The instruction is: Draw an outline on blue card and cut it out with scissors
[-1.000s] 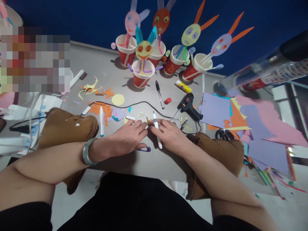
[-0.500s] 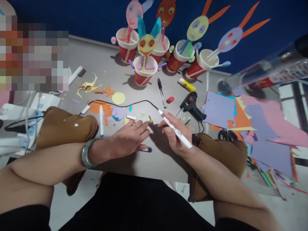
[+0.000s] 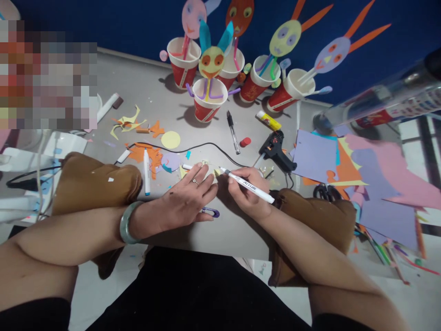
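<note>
My right hand (image 3: 250, 197) grips a white acrylic marker (image 3: 253, 187) like a pen, its uncapped tip pointing left toward small paper bits on the table. My left hand (image 3: 184, 197) lies palm down with fingers stretched out, its fingertips by a pale yellow scrap (image 3: 217, 173). A small purple looped item (image 3: 214, 213) pokes out beside the left thumb; its other part is hidden. A white marker cap (image 3: 187, 167) sits near the left index finger. Another marker with a blue end (image 3: 147, 172) lies to the left.
Red paper cups (image 3: 209, 101) with paper rabbit heads on straws stand at the back. A black glue gun (image 3: 277, 151), a pen (image 3: 233, 133) and a glue stick (image 3: 268, 120) lie ahead. Coloured paper (image 3: 315, 154) covers the right; brown cushions (image 3: 96, 181) flank my forearms.
The marker in my right hand has swung lower and flatter, its tip moving slightly down and left. The black cord behind it now shows farther right. My left hand has shifted slightly.
</note>
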`<control>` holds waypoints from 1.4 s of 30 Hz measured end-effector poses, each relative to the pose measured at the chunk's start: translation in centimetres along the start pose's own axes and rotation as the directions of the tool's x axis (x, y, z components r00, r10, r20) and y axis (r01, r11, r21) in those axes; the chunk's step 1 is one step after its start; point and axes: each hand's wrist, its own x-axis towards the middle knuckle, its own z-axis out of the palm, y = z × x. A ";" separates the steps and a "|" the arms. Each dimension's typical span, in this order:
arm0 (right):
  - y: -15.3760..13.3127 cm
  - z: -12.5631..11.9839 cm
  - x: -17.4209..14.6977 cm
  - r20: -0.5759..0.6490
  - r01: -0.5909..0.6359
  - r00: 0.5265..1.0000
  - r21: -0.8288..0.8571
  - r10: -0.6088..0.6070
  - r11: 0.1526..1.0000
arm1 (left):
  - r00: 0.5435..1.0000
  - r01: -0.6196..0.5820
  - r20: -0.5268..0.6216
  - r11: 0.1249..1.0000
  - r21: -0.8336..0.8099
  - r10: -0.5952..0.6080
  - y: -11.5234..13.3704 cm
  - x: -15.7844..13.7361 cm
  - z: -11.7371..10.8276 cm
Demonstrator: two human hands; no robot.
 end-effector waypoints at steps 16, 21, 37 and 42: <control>-0.1 0.2 0.2 -0.018 0.102 0.995 0.039 -0.101 0.994 | 0.999 0.031 -0.038 0.997 -0.070 -0.034 0.1 -0.1 0.8; -0.1 0.2 0.4 0.063 -0.002 0.998 0.038 -0.001 0.999 | 0.999 0.042 -0.028 0.995 -0.087 -0.044 0.1 0.0 0.8; 0.2 0.5 1.6 -0.062 -0.277 0.924 0.571 0.377 0.773 | 0.999 0.028 -0.014 0.996 -0.079 -0.030 0.1 0.0 1.1; -0.3 0.2 0.3 0.081 -0.230 0.973 0.348 0.215 0.909 | 0.999 0.024 -0.029 0.999 -0.044 -0.026 0.1 0.0 1.2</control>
